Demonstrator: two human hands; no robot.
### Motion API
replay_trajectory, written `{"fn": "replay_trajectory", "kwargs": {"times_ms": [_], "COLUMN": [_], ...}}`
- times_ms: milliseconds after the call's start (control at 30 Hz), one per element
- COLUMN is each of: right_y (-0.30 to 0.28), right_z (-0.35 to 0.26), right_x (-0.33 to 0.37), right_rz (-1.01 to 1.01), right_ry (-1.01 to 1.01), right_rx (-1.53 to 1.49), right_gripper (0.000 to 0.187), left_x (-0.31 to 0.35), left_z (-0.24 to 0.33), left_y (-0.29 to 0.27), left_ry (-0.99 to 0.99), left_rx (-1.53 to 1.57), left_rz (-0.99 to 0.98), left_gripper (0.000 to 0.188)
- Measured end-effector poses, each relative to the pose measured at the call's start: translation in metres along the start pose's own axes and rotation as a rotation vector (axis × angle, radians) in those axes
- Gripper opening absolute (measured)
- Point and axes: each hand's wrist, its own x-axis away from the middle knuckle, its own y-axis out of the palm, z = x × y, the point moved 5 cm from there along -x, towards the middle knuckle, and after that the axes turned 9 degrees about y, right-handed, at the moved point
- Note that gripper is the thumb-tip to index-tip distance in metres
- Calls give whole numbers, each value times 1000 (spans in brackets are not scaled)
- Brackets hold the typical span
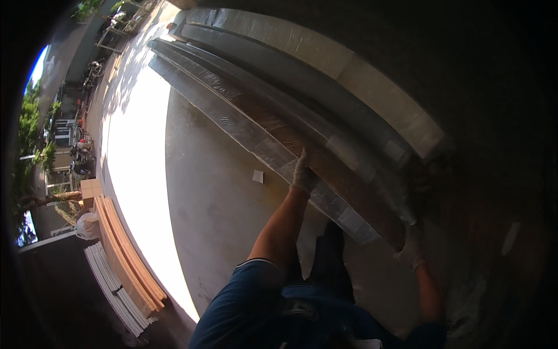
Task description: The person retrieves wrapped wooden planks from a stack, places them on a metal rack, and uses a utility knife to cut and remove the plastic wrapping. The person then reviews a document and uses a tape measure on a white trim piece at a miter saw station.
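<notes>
A long brown board (pixel 354 190) in clear plastic film runs slantwise away from me toward the far left. My left hand (pixel 303 174), in a pale glove, grips its left side about midway, a finger or thumb reaching over the surface; its other fingers are hidden. At the near end, my right hand (pixel 412 249), gloved too, holds the board's end corner, its fingers partly in shadow. Just left of the brown board and below it lies a long grey package (pixel 353 221) in shiny clear film.
More long wrapped packages (pixel 343 119) lie to the right, beside a pale long box (pixel 372 87). A white scrap (pixel 258 176) rests on the concrete floor (pixel 212 203). Along the left are orange-brown planks (pixel 131 256), grey strips (pixel 119 291), a carton (pixel 91 188) and a white bag (pixel 87 225).
</notes>
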Motion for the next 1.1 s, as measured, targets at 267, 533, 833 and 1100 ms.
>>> {"fn": "replay_trajectory", "kwargs": {"times_ms": [267, 533, 833, 1100], "right_y": [-2, -49, -24, -22], "right_z": [-36, -336, -433, -466], "right_x": [72, 45, 59, 82], "right_rz": [109, -78, -153, 36], "right_ry": [-205, -442, -368, -393], "right_rx": [-170, -197, -155, -117], "right_gripper": [120, 112, 108, 95], "left_x": [43, 124, 150, 27], "left_z": [35, 105, 162, 288], "left_y": [-11, 33, 31, -40], "left_ry": [-172, -259, -448, -376], "left_rx": [-1, -234, 54, 275], "left_rz": [-91, 75, -248, -88], "left_gripper": [48, 54, 85, 114]}}
